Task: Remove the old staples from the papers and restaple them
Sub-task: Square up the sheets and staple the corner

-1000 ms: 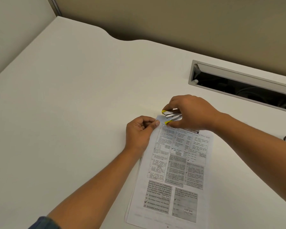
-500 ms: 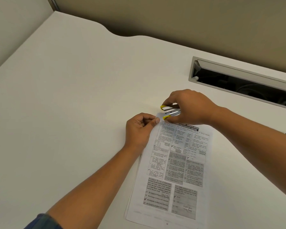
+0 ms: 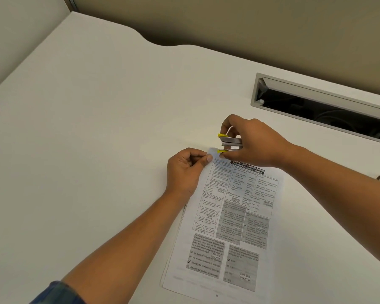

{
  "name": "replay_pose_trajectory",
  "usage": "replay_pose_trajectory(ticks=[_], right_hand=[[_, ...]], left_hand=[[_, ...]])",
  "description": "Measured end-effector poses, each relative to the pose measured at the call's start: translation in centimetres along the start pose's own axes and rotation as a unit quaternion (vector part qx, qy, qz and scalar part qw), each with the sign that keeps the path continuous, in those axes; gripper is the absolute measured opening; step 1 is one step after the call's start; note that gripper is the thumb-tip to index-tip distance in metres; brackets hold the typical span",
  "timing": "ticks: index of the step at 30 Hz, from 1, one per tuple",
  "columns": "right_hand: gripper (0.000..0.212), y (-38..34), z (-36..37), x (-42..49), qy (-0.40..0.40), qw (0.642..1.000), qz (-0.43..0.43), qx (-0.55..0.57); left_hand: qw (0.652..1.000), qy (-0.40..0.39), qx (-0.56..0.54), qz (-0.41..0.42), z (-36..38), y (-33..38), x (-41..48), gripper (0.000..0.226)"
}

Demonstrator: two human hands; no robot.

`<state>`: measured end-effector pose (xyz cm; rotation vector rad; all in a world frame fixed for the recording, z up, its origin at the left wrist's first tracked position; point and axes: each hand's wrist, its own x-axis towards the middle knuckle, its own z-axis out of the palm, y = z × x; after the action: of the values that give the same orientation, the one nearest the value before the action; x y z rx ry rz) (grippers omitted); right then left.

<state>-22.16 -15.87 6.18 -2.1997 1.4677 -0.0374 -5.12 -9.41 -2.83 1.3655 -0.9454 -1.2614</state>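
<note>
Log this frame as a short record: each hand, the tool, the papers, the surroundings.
left hand: pinches the top-left corner of the printed white paper stack
right hand: grips a small yellow-tipped metal stapler
stapler: jaws parted, lower tip over that corner
staple: too small to tell
surface: white desk, with a grey-framed cable slot at the far right

I read a black header (image 3: pixel 247 167) on the papers (image 3: pixel 228 227), right of centre, ending "PRODUCTION POSSIBILITY FRONTIER". Lower down: "According to the Law of Diminishing" and "CAPF 2019 Only PYQs". The rest is blurred.
</note>
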Motion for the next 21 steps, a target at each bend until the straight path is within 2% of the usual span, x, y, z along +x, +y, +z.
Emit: replay_pose_trajectory(ticks=[8, 14, 17, 21], right_hand=[[0.052, 0.56, 0.27, 0.30, -0.013, 0.999, -0.041, -0.032], [0.045, 0.42, -0.20, 0.18, -0.001, 1.000, -0.016, 0.005], [0.040, 0.15, -0.40, 0.12, -0.025, 0.995, 0.012, 0.094], [0.041, 0.08, -0.41, 0.17, -0.027, 0.998, 0.004, 0.057]], left_hand=[[1.000, -0.001, -0.020, -0.007, -0.04, -0.07, -0.02, 0.017], [1.000, -0.003, -0.020, -0.016, -0.07, 0.04, -0.04, 0.015], [1.000, -0.008, -0.004, -0.019, -0.09, 0.07, -0.13, 0.012], [1.000, -0.007, -0.015, -0.016, -0.12, 0.16, -0.13, 0.010]])
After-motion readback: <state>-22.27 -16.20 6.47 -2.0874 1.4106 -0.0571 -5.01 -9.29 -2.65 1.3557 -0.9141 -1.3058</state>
